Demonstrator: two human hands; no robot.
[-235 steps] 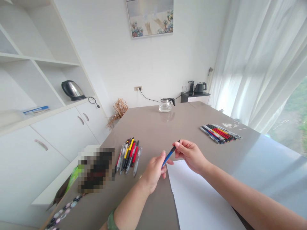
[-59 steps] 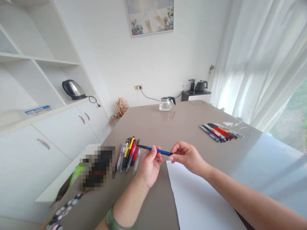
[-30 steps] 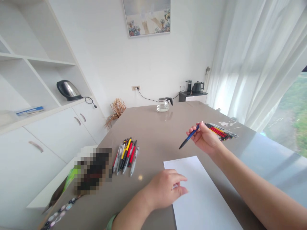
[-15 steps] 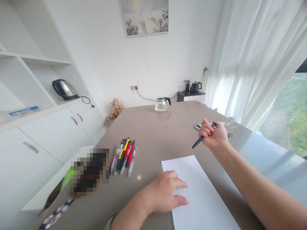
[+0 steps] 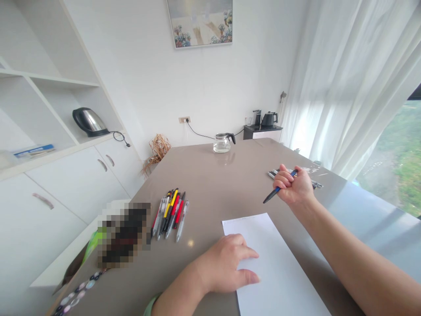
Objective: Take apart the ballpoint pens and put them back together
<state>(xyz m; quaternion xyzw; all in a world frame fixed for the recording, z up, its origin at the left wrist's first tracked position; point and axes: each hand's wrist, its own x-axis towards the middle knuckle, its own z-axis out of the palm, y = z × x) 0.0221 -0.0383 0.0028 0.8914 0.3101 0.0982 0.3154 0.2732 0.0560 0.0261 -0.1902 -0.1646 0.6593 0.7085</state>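
Note:
My left hand (image 5: 230, 265) rests on the left edge of a white sheet of paper (image 5: 279, 272), thumb and fingers apart. Faint marks run along the sheet's top edge; the rest looks blank. Raised beyond the paper's upper right corner, my right hand (image 5: 292, 185) is closed around a blue and black pen (image 5: 276, 191), its dark end slanting down to the left. Behind that hand, partly covered by it, several pens (image 5: 317, 184) lie on the table. To the left, a bunch of pens (image 5: 171, 213) in red, yellow, black and clear plastic lies side by side.
A glass pot (image 5: 222, 144) with clear liquid stands at the far end of the brown table (image 5: 204, 180). At the left edge are a pixelated item (image 5: 125, 235) and a string of beads (image 5: 77, 294). Cabinets (image 5: 75, 188) flank the left, curtains (image 5: 338, 87) the right.
Both hands hold nearly the same positions, the left on the paper and the right around the pen. The whole view has shifted very slightly.

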